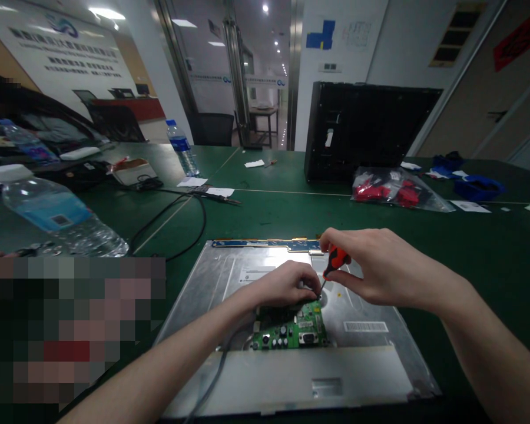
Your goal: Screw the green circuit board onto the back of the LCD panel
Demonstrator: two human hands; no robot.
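A flat metal-backed display panel [371, 371] lies on the green table in front of me. On its middle sits a green circuit board [291, 330] with connectors along the near edge. My right hand [380, 265] grips a red and black screwdriver [335, 259], tilted, its shaft pointing down to the board's far right corner. Close to the screwdriver's tip, my left hand [287, 282] has its fingers bent and pressed together over the board's far edge; anything between them is hidden. Along the panel's far edge runs a blue circuit strip [265, 244].
A black monitor housing [366, 129] stands at the back right, with a clear bag of red items [393, 188] before it. Left are a large water bottle [62, 206], a smaller bottle [182, 147] and a black cable [205, 218]. A blurred-out person is at the lower left.
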